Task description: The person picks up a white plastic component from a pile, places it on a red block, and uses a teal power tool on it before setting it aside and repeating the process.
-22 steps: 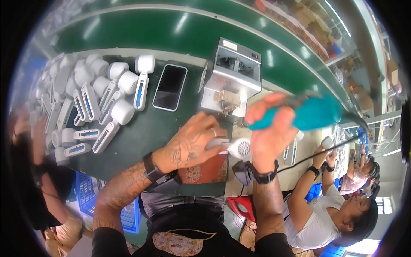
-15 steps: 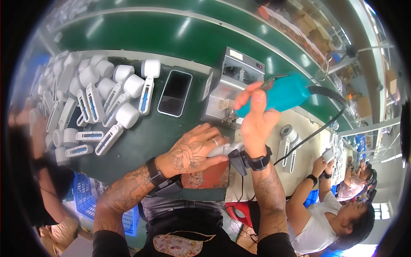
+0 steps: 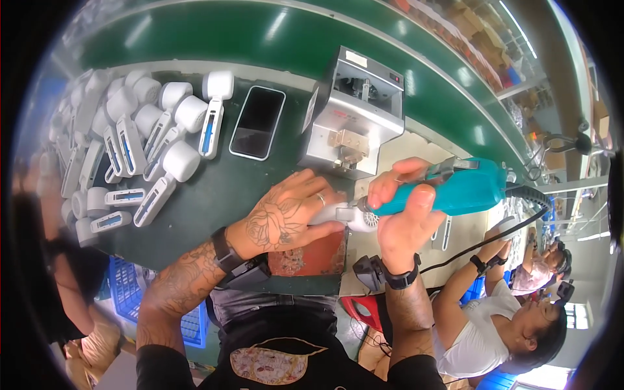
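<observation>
My left hand (image 3: 283, 211) is closed round a white handheld shower head (image 3: 361, 218), whose round perforated face points right. It is held low over the bench beside a worn red pad (image 3: 312, 255). My right hand (image 3: 409, 221) grips a teal electric screwdriver (image 3: 455, 188), tilted nearly flat, its tip at the shower head's face. My fingers hide the handle of the shower head and the exact contact of the tip. Just beyond my hands stands a grey metal screw feeder (image 3: 354, 117).
At the left lies a pile of similar white shower heads (image 3: 130, 117) with blue strips in their handles. A phone (image 3: 259, 122) lies beside them. A black cable (image 3: 484, 244) runs from the screwdriver's side. A co-worker (image 3: 487, 325) sits at the right; a blue basket (image 3: 127, 292) is below the bench.
My right hand has swung the screwdriver from the screw feeder down and towards me, to the shower head. My left hand keeps its hold. The view has shifted slightly.
</observation>
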`<move>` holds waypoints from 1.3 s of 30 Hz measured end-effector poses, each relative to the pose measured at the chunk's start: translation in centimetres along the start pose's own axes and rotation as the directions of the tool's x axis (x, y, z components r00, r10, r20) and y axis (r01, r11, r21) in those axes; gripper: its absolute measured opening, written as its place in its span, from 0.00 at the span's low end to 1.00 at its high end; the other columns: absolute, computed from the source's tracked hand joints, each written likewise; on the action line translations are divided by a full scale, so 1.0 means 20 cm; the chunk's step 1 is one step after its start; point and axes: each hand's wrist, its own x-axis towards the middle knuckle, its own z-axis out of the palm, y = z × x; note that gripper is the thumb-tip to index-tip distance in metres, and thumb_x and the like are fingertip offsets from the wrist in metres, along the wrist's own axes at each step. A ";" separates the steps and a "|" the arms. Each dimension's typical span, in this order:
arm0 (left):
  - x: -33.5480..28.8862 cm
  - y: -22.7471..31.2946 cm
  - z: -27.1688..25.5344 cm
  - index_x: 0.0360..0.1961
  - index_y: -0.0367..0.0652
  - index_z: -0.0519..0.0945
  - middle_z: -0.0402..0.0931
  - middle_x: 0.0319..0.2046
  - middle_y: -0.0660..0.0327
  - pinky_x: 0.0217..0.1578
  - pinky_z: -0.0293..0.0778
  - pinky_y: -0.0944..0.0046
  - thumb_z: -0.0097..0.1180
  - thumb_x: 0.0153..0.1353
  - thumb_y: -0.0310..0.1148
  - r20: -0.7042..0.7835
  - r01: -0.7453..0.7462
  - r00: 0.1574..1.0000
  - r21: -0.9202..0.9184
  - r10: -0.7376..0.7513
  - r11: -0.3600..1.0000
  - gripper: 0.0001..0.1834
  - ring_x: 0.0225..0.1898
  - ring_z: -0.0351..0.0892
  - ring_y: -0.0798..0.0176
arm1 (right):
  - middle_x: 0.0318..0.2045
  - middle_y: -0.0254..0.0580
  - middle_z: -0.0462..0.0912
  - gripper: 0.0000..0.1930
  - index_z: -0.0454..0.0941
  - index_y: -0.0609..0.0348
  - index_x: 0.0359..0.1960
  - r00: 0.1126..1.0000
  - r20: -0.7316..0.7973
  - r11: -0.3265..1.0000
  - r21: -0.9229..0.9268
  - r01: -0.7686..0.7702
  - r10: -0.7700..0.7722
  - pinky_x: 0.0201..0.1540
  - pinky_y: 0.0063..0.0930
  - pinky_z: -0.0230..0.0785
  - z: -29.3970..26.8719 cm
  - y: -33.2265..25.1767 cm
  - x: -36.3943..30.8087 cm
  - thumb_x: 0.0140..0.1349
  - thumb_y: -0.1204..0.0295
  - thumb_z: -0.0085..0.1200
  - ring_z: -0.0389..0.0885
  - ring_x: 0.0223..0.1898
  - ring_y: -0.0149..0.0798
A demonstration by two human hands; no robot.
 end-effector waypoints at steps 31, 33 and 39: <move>0.00 0.02 -0.04 0.47 0.44 0.77 0.74 0.39 0.57 0.47 0.70 0.54 0.60 0.58 0.37 0.088 -0.018 0.996 0.010 0.017 1.000 0.17 0.42 0.72 0.51 | 0.23 0.37 0.74 0.17 0.71 0.64 0.41 0.991 0.007 0.988 -0.072 0.136 -0.136 0.28 0.25 0.67 0.14 0.15 0.24 0.73 0.59 0.48 0.74 0.25 0.31; 0.00 0.02 -0.03 0.47 0.44 0.77 0.74 0.40 0.57 0.48 0.70 0.53 0.59 0.58 0.37 0.083 -0.025 0.996 -0.001 0.025 1.000 0.16 0.43 0.72 0.50 | 0.23 0.37 0.74 0.17 0.71 0.64 0.41 0.989 0.048 0.987 -0.063 0.145 -0.142 0.28 0.25 0.67 0.10 0.16 0.24 0.73 0.59 0.48 0.74 0.25 0.31; -0.03 0.00 -0.04 0.46 0.42 0.77 0.74 0.37 0.57 0.45 0.71 0.55 0.59 0.57 0.35 0.054 -0.025 0.998 0.066 0.021 0.997 0.16 0.40 0.72 0.51 | 0.22 0.38 0.72 0.20 0.70 0.64 0.40 0.998 0.033 0.998 -0.015 -0.057 0.057 0.27 0.28 0.66 0.09 0.02 0.07 0.72 0.55 0.49 0.72 0.24 0.34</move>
